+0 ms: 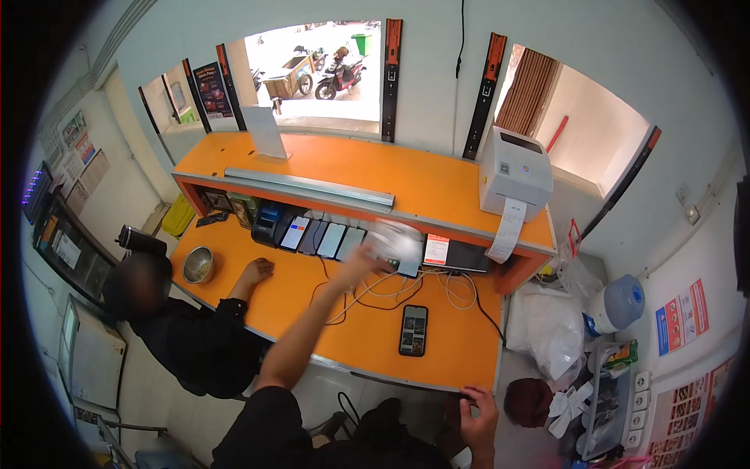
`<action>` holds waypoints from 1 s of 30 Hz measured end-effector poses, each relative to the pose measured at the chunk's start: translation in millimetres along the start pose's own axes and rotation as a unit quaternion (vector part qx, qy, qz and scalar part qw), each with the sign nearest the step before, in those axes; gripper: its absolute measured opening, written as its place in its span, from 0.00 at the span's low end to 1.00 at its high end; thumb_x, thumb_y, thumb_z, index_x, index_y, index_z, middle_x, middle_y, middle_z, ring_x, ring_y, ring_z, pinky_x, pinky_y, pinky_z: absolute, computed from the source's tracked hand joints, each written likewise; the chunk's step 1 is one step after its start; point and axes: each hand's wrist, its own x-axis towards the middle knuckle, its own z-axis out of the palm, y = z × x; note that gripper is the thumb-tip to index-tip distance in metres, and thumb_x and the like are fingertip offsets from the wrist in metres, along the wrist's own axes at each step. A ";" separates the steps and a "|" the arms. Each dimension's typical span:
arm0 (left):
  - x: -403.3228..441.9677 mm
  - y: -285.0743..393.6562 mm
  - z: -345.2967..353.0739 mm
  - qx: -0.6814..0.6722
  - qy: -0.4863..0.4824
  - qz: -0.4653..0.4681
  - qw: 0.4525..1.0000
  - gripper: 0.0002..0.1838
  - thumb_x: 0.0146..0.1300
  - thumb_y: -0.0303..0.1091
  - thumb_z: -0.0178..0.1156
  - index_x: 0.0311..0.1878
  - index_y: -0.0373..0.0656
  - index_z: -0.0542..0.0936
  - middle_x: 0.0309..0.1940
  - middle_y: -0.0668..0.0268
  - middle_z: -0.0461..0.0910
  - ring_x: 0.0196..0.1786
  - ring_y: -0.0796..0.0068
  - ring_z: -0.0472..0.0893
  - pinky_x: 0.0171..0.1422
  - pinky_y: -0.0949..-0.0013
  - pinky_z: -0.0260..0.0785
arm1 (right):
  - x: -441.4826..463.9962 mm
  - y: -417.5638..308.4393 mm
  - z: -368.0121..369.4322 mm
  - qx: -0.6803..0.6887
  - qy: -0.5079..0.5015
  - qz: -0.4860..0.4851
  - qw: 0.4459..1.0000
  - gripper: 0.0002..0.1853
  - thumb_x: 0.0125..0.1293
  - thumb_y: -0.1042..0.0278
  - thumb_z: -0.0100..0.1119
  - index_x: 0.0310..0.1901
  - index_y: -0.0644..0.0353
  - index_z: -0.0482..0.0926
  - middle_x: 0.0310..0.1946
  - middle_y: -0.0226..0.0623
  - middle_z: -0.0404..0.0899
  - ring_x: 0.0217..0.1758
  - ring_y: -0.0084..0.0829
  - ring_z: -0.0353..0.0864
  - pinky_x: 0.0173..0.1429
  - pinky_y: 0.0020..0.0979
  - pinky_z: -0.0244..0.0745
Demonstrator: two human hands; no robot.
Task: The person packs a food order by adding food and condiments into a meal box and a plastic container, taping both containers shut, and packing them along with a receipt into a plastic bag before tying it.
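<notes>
My left hand (361, 264) reaches across the orange desk (367, 336) to the shelf opening, smeared by motion. At its fingers is a whitish, blurred object (394, 237), whose kind I cannot make out. A row of upright phones (331, 241) with lit screens stands to the left of this hand, and another phone (408, 266) is just below the blur. My right hand (478, 414) is by the desk's front right corner, fingers loosely bent and apart, holding nothing visible. A dark phone (413, 330) lies face up on the desk between my hands.
Cables (383, 291) tangle beneath the shelf. A label printer (516, 173) with a paper strip hanging down stands on the raised counter (336, 172). A co-worker (199, 344) in black sits at left, near a metal bowl (198, 266). White plastic bags (545, 328) lie at right.
</notes>
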 end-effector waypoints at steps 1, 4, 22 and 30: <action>-21.2 21.0 51.5 -0.036 -0.121 0.076 0.989 0.17 0.66 0.31 0.59 0.57 0.39 0.75 0.45 0.60 0.85 0.42 0.68 0.86 0.47 0.68 0.78 | -4.1 -2.0 -1.5 0.034 -0.023 0.041 0.998 0.16 0.66 0.76 0.58 0.55 0.62 0.77 0.56 0.45 0.74 0.55 0.40 0.80 0.54 0.35 0.78; -99.6 112.9 182.2 -0.114 -0.291 0.126 0.942 0.16 0.64 0.29 0.65 0.54 0.36 0.77 0.39 0.63 0.81 0.45 0.71 0.83 0.50 0.66 0.77 | -18.6 17.5 -5.9 0.355 0.015 0.050 0.933 0.28 0.69 0.67 0.59 0.68 0.62 0.62 0.64 0.44 0.67 0.63 0.42 0.74 0.57 0.38 0.78; -276.1 141.0 430.9 -0.238 -0.367 -0.090 0.895 0.19 0.64 0.21 0.62 0.59 0.33 0.75 0.44 0.61 0.85 0.44 0.78 0.84 0.45 0.76 0.78 | -184.3 57.0 -164.7 0.270 0.368 0.050 0.888 0.12 0.62 0.78 0.66 0.47 0.68 0.80 0.40 0.36 0.84 0.42 0.23 0.82 0.46 0.26 0.77; -320.4 163.1 466.5 -0.011 -0.461 -0.132 0.878 0.11 0.68 0.30 0.62 0.45 0.29 0.83 0.36 0.57 0.86 0.34 0.74 0.86 0.38 0.75 0.79 | -258.0 54.3 -195.6 0.236 0.391 0.106 0.883 0.10 0.66 0.68 0.65 0.41 0.68 0.84 0.30 0.35 0.86 0.32 0.18 0.81 0.34 0.23 0.74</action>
